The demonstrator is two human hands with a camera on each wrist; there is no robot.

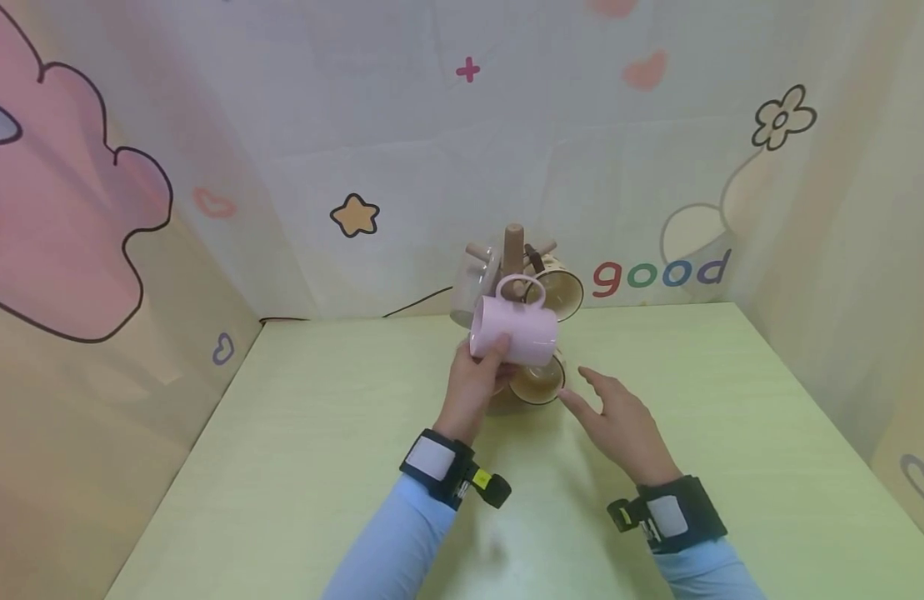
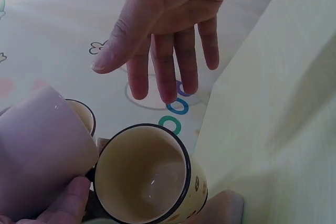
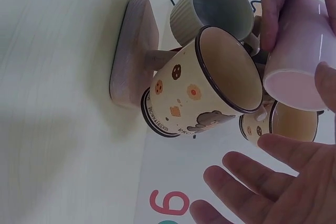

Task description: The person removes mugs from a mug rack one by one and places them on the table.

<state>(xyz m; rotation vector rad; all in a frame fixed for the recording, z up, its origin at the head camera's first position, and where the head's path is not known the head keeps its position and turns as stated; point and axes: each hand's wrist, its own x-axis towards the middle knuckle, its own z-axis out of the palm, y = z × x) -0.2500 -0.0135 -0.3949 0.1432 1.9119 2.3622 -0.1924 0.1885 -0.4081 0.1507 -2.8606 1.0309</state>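
Observation:
My left hand (image 1: 472,383) grips a pink mug (image 1: 521,333) on its side, handle up, in front of a wooden mug tree (image 1: 514,246). The thumb lies along the mug's wall. To the right, my right hand (image 1: 622,425) holds nothing, fingers extended and spread, thumb toward the mugs. A cream mug with a dark rim and cookie and bear prints (image 3: 184,98) hangs low on the tree, its mouth toward me. Higher up hangs another cream mug (image 1: 559,292). In the right wrist view, a ribbed pale mug (image 3: 210,14) sits beside the lower cream one.
The tree's wooden base (image 3: 134,56) stands on the pale green table (image 1: 342,417) near its back edge. A whitish mug (image 1: 472,287) hangs at the tree's upper left. Printed cloth (image 1: 402,125) rises behind the table and along both sides.

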